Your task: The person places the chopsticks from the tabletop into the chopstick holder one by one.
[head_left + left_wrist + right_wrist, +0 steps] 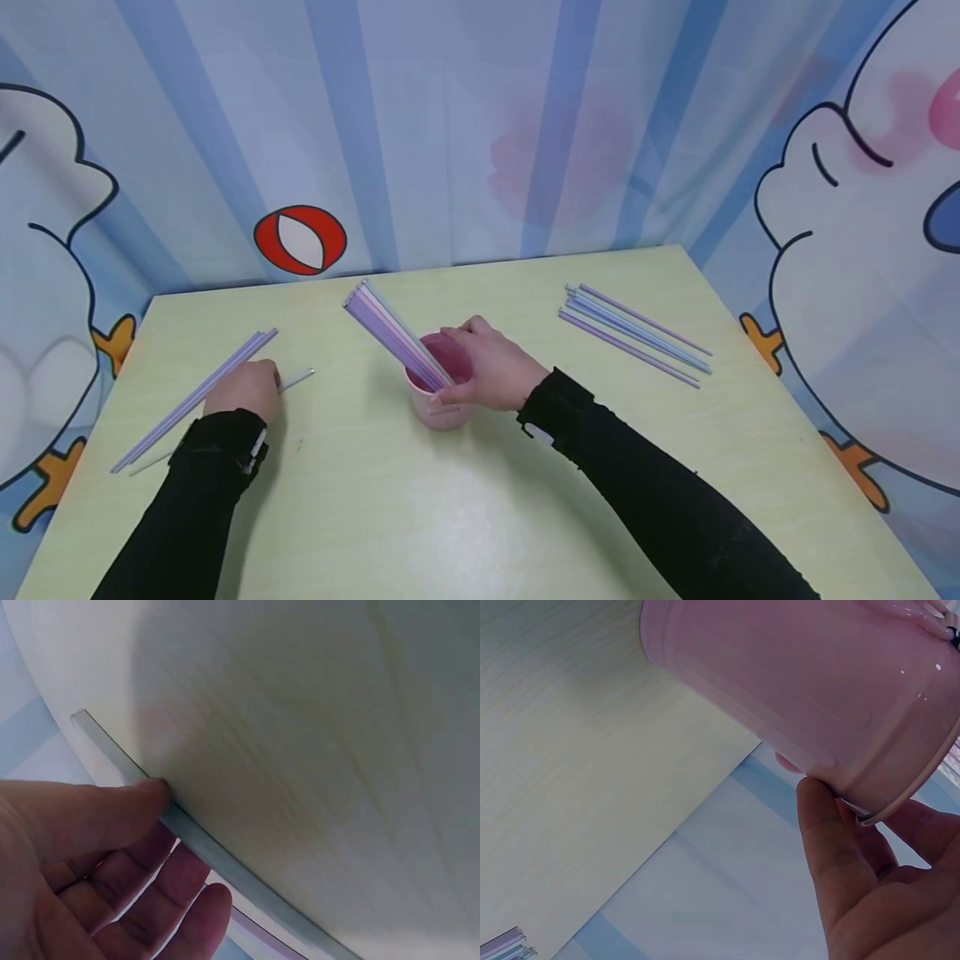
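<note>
My right hand (491, 362) grips the rim of a pink cup (442, 412) that stands on the table. In the right wrist view, the thumb and fingers lie at the edge of the pink cup (795, 682). A bundle of purple, pink and pale straws (393, 332) leans out of the cup to the left. My left hand (246, 390) is low over the table at the left. Between its thumb and fingers it pinches a pale grey-blue straw (247, 881). Beside that hand lie several purple straws (183, 406), partly hidden by it.
Several blue and purple straws (633, 333) lie on the right side of the pale wooden table (465, 517). A striped blue curtain (450, 125) with cartoon figures borders the table's back and sides.
</note>
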A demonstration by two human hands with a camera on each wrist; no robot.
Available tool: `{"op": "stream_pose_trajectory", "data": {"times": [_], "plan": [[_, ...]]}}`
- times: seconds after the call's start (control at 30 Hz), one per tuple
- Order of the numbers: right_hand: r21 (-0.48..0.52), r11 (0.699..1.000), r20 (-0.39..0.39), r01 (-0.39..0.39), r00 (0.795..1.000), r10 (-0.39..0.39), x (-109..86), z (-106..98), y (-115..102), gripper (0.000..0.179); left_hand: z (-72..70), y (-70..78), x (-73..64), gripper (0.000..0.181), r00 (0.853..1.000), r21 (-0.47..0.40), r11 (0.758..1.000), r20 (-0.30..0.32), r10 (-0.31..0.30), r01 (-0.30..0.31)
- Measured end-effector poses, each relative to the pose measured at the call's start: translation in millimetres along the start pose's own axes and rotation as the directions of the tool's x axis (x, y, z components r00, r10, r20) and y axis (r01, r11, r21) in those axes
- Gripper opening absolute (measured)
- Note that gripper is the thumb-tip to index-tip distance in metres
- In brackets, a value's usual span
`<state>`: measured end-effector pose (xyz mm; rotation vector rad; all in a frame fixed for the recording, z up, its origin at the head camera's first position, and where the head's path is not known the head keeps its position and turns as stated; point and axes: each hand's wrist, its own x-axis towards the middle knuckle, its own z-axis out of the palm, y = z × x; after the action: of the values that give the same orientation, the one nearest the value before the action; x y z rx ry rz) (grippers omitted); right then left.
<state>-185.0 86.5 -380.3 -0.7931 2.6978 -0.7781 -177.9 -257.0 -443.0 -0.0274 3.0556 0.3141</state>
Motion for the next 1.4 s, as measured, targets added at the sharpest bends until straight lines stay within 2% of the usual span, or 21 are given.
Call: {"op": "stream_pose_trajectory", "data": {"times": [0.2,0.3,0.4,0.63,0.93,1.13,1.27,1.37,1.4], "plan": [[0.017,1.000,0.004,0.011,1.000,-0.011,0.1,0,0,0.081,2.7,2.2,-4.4,0.013,1.000,0.010,1.000,-0.006,0.015,-0.015],[0.027,0.999,0.004,0.018,1.000,-0.018,0.5,0,0,0.080,-1.0,5.6,-5.6,0.020,1.000,0.000,1.000,-0.001,0.005,-0.005],[0.029,0.999,0.004,0.018,1.000,-0.018,0.8,0,0,0.081,-10.7,10.5,-5.5,0.023,1.000,-0.023,1.000,-0.014,-0.002,0.002],[0.027,1.000,0.001,0.002,1.000,-0.002,0.9,1,0,0.082,-41.4,21.6,-11.5,0.023,0.994,-0.086,0.995,-0.106,0.040,-0.050],[0.032,0.999,0.006,0.001,1.000,-0.001,1.7,2,1,0.081,-76.0,31.2,-27.6,0.035,0.981,-0.215,0.976,-0.190,-0.023,-0.019],[0.004,1.000,0.005,-0.017,1.000,0.017,1.5,1,0,0.086,-94.7,37.9,-35.4,0.044,0.959,-0.299,0.954,-0.267,-0.094,0.011],[0.001,1.000,0.000,-0.012,1.000,0.012,1.2,1,0,0.087,-108.1,45.2,-41.6,0.046,0.927,-0.347,0.938,-0.359,-0.112,-0.021],[0.008,1.000,0.000,-0.002,1.000,0.002,0.6,0,1,0.085,-117.4,53.6,-45.4,0.048,0.901,-0.397,0.916,-0.416,-0.123,-0.059],[0.014,1.000,0.000,0.002,1.000,-0.002,0.6,0,1,0.085,-120.2,56.9,-46.3,0.049,0.896,-0.423,0.903,-0.424,-0.130,-0.069]]}}
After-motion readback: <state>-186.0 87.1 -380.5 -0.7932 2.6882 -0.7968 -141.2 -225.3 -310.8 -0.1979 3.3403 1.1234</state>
